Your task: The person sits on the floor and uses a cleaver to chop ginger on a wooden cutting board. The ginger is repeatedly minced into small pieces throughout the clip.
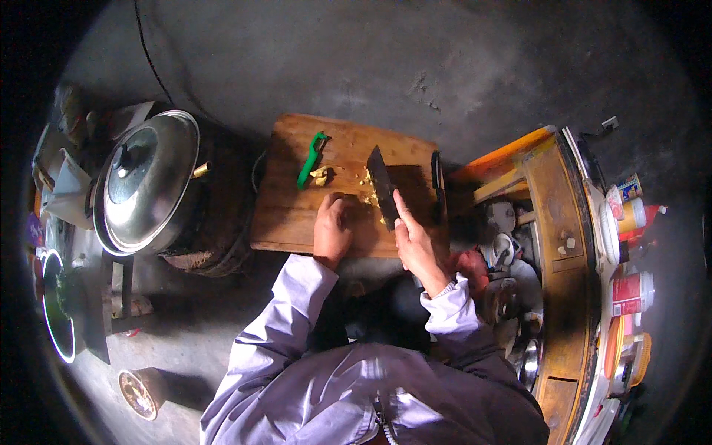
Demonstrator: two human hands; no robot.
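A wooden cutting board lies before me. My right hand grips a kitchen knife, index finger stretched along the blade, which points away from me over the board. Chopped pale yellow bits, perhaps ginger or garlic, lie along the blade's left side. My left hand rests on the board's near part, left of the knife, with its fingers curled; whether anything is under them is hidden. Beyond it lie larger yellow pieces beside a green-handled peeler.
A lidded metal wok stands left of the board. At the right is a wooden cabinet with bowls inside and jars on top. A dark-handled object lines the board's right edge. A bucket stands on the floor.
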